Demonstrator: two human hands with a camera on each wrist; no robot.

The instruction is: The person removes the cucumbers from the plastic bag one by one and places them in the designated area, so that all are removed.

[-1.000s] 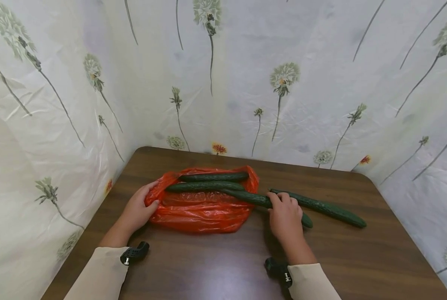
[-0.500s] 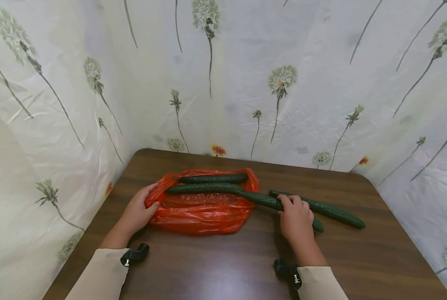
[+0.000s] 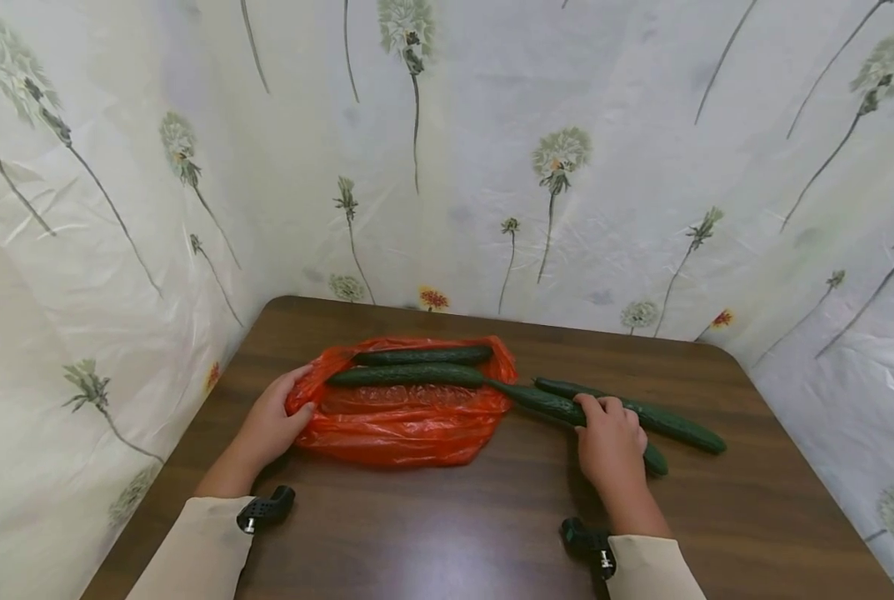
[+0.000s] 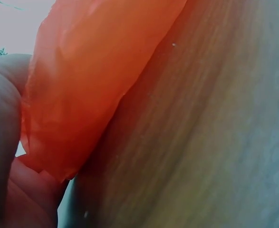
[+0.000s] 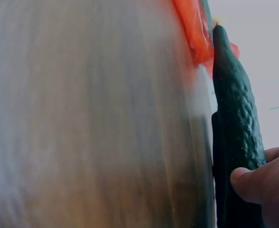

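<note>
Four cucumbers (image 3: 407, 375) | one red bag (image 3: 394, 437) | right hand (image 3: 613, 443) holds one cucumber (image 5: 239, 114)

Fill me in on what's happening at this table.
A person is handling cucumbers and a red bag. The left hand grips the bag's left side, while the right hand holds one cucumber, its thin end at the bag's right edge. Two others lie in the open bag, and a fourth lies on the table, just beyond the held one.

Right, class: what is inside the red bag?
Two cucumbers lie inside the red bag, and a third cucumber reaches over its edge. Anything beneath them or under its near side is covered.
</note>
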